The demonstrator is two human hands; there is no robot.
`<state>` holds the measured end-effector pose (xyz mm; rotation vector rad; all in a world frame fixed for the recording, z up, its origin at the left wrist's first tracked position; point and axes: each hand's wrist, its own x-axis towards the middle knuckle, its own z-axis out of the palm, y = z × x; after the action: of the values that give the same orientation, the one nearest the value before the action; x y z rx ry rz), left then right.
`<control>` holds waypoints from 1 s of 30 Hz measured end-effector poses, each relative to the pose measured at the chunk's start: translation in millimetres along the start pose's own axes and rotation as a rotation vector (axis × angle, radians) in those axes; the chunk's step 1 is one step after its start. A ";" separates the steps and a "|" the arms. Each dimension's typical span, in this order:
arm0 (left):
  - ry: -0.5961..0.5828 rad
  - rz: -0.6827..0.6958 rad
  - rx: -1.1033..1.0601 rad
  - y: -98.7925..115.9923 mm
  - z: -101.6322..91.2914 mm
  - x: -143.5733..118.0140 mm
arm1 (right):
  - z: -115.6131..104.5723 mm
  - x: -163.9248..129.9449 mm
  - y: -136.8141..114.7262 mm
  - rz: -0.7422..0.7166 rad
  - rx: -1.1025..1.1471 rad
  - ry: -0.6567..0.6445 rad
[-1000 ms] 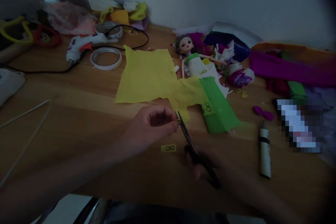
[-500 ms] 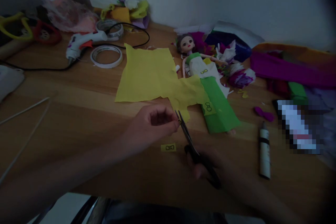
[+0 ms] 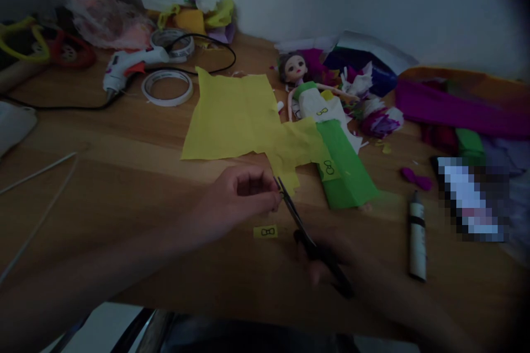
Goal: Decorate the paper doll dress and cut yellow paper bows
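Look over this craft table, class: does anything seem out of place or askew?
The yellow paper sheet lies crooked, its edge ragged, one corner overlapping the doll and its green skirt. Torn paper scraps are strewn beside the doll.

Pixelated object (image 3: pixel 472 198) beside marker (image 3: pixel 417 234)

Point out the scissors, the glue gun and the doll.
scissors (image 3: pixel 295 215), head view, on the blades.
glue gun (image 3: pixel 131 66), head view, on the white body.
doll (image 3: pixel 293 69), head view, on the head.
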<state>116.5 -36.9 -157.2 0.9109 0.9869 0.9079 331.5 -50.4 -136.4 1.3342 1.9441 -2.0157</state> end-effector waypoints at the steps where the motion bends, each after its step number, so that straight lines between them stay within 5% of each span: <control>1: 0.003 -0.011 0.007 0.4 -0.2 -0.1 | -0.7 0.1 1.8 -0.008 -0.008 -0.007; 24: -0.100 -0.246 -0.143 7.7 -5.2 1.5 | -7.2 -1.8 9.7 0.019 -0.097 -0.012; 30: -0.112 -0.184 -0.099 9.6 -4.9 2.5 | -6.2 0.5 6.5 0.032 -0.096 0.017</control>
<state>110.6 -30.4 -150.5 0.7658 0.9053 0.7356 338.1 -46.4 -141.0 1.3570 1.9852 -1.8774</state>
